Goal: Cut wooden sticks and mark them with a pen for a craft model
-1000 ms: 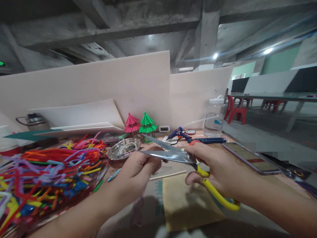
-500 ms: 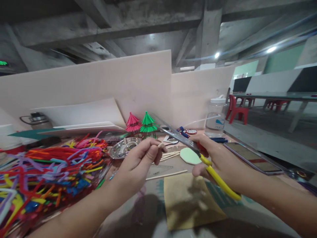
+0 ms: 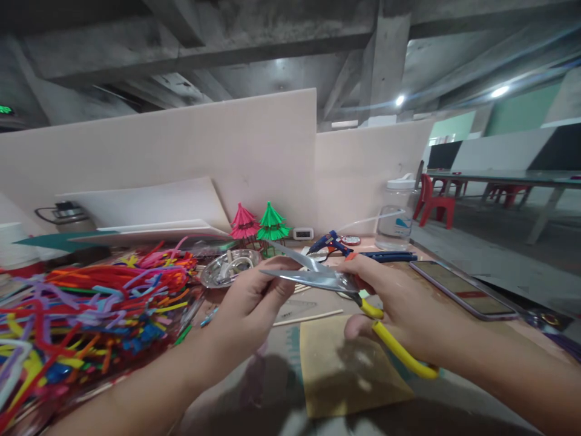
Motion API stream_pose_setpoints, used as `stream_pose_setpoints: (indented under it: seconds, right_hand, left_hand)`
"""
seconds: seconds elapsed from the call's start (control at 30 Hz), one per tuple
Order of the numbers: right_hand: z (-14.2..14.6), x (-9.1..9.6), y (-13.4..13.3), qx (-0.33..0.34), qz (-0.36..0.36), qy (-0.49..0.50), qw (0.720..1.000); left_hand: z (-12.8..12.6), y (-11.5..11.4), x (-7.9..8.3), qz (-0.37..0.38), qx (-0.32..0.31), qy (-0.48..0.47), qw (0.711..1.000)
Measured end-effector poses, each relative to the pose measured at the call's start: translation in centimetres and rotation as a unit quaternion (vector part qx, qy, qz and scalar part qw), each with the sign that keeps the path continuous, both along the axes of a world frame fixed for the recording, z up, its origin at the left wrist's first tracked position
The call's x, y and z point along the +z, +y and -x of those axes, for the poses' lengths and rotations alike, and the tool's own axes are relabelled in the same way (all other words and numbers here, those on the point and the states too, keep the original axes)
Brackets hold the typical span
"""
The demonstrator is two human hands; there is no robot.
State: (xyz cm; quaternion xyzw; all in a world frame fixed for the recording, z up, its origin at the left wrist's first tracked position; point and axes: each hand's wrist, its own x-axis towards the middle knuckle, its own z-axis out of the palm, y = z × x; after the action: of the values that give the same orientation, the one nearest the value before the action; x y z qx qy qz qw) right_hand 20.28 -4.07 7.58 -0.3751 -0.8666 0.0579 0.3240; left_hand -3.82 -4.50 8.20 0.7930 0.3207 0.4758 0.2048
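My right hand [image 3: 390, 297] is wrapped round the yellow handles of a pair of scissors [image 3: 318, 278]. Their metal blades are spread apart and point left, reaching across the fingertips of my left hand [image 3: 254, 303]. That hand is closed in a pinch on a thin wooden stick, whose end showed a moment ago; the blades and fingers now hide it. Below the hands lies a square of yellowish sandpaper-like sheet [image 3: 349, 381]. Another thin wooden stick [image 3: 313, 318] rests just behind it, near a clear ruler [image 3: 295, 307].
Heaped pipe cleaners [image 3: 91, 315] cover the left side. A metal dish [image 3: 211, 275], a pink paper-like tree [image 3: 244, 223], a green one [image 3: 272, 223] and a blue glue gun [image 3: 331, 241] stand behind. To the right are a water bottle [image 3: 394, 218] and a phone [image 3: 463, 290].
The scissors have swung down and left, and their blades have opened across my left fingertips. My left hand keeps its pinch in nearly the same place.
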Motion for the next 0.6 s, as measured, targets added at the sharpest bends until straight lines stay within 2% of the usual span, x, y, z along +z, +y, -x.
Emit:
stream_pose_setpoints:
  seconds: [0.27,0.6]
  right_hand:
    - [-0.2,-0.2,0.2,0.046,0.015,0.023,0.999]
    - [-0.7,-1.2,0.5,0.013,-0.051,-0.028,0.998]
  left_hand:
    - [0.1,0.2,-0.4,0.021,-0.025,0.009,0.999]
    - [0.6,0.5,-1.9,0.051,-0.026,-0.032,0.998]
